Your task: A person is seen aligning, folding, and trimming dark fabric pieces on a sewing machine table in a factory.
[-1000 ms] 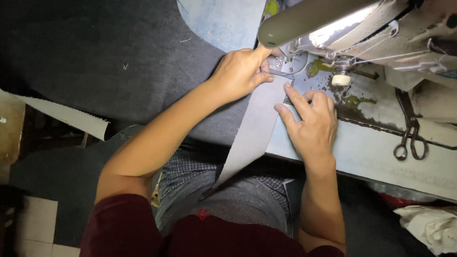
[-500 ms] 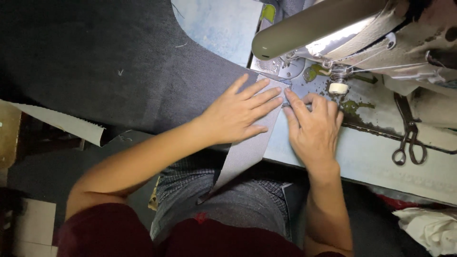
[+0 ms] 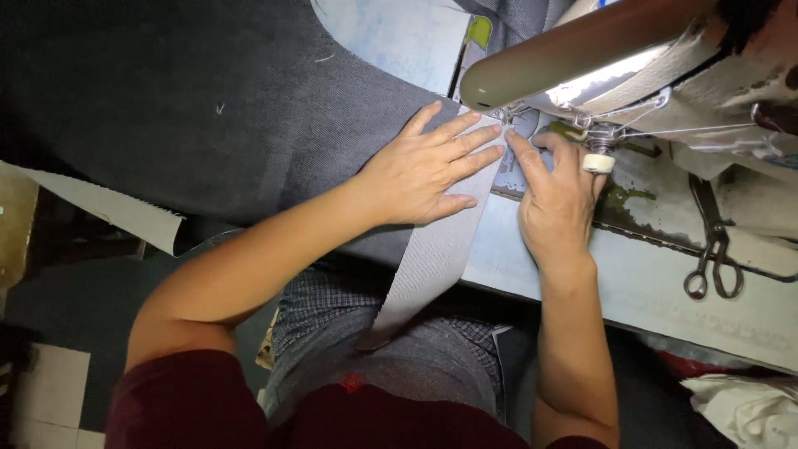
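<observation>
My left hand [image 3: 426,170] lies flat, fingers spread, pressing a long grey fabric strip [image 3: 424,266] and the dark fabric [image 3: 208,108] beside it onto the sewing table. My right hand [image 3: 555,199] rests palm down to the right of the strip, its fingertips at the strip's edge close to the needle area of the sewing machine [image 3: 598,58]. The strip runs from under the machine's foot down over the table edge onto my lap. The needle itself is hidden by the machine arm and my fingers.
A pair of scissors [image 3: 711,249] lies on the worn pale table [image 3: 665,299] at the right. A pale cloth strip [image 3: 108,208] hangs at the left. White crumpled fabric [image 3: 740,407] sits at the lower right.
My left hand has opened out flat and slid down onto the strip. My right hand has moved up toward the needle. The view has shifted slightly.
</observation>
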